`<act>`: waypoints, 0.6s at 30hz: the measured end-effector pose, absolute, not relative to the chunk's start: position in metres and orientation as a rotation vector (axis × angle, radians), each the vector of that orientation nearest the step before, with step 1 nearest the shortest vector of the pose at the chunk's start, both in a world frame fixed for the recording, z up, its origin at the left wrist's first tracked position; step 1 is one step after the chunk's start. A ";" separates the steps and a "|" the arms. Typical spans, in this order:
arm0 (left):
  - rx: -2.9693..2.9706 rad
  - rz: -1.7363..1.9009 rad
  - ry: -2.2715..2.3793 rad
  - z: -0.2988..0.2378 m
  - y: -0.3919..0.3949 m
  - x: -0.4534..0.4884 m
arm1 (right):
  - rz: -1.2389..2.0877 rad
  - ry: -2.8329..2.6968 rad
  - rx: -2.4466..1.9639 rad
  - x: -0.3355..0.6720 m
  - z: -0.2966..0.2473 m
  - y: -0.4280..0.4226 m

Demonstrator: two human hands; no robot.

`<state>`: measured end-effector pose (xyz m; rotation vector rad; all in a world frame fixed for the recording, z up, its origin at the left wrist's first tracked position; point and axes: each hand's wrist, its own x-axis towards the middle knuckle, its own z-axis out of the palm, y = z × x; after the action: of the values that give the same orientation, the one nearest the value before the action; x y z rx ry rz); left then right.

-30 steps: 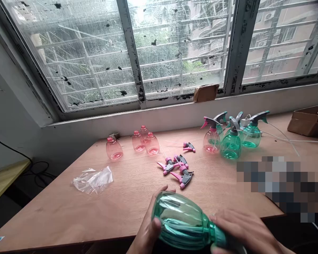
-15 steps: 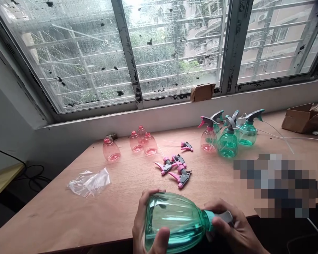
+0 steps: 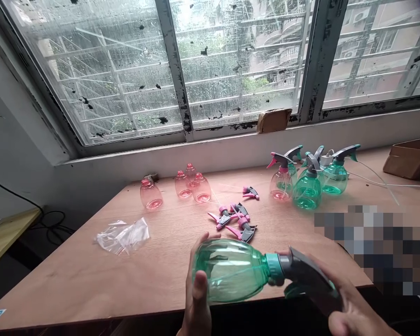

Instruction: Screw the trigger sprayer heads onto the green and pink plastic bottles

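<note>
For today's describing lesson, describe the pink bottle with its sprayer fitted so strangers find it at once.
Below the window, find the wooden table. Right of its loose sprayer heads stand green spray bottles. Leftmost there, the pink bottle is the only one not green.

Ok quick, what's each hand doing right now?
Left hand: holding the green bottle, cupped around its base end.
Right hand: holding the grey spray head at that bottle's neck end.

Right grip (image 3: 357,305) now farther back along the sprayer head (image 3: 306,270)
</note>
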<state>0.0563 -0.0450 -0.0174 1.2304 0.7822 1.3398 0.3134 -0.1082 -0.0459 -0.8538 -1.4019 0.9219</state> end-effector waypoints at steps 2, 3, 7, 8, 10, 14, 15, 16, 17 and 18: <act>1.200 1.189 0.775 -0.018 -0.043 0.060 | 0.742 -1.478 -0.970 0.316 -0.042 -0.106; 1.213 1.115 0.758 -0.017 -0.042 0.061 | 0.658 -1.536 -1.020 0.314 -0.036 -0.103; 1.321 0.972 0.620 -0.007 -0.038 0.066 | 0.401 -1.716 -1.090 0.299 -0.004 -0.093; 1.321 0.956 0.594 -0.005 -0.037 0.066 | 0.391 -1.731 -1.083 0.298 0.002 -0.092; 1.285 0.920 0.600 -0.006 -0.034 0.067 | 0.410 -1.733 -1.104 0.300 0.008 -0.090; 1.298 0.896 0.712 -0.014 -0.035 0.066 | 0.486 -1.579 -1.317 0.327 0.017 -0.071; 1.339 0.876 0.717 -0.016 -0.036 0.066 | 0.528 -1.535 -1.361 0.337 0.021 -0.061; 1.391 0.847 0.712 -0.017 -0.038 0.066 | 0.547 -1.494 -1.406 0.347 0.024 -0.050; 1.450 0.816 0.705 -0.018 -0.039 0.065 | 0.486 -1.432 -1.461 0.357 0.028 -0.037; 1.512 0.787 0.704 -0.018 -0.040 0.065 | 0.443 -1.424 -1.518 0.367 0.031 -0.023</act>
<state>0.0647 -0.0405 -0.0176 1.5122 0.7038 0.7867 0.3667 -0.0235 0.0305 -1.5184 -1.4243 0.4426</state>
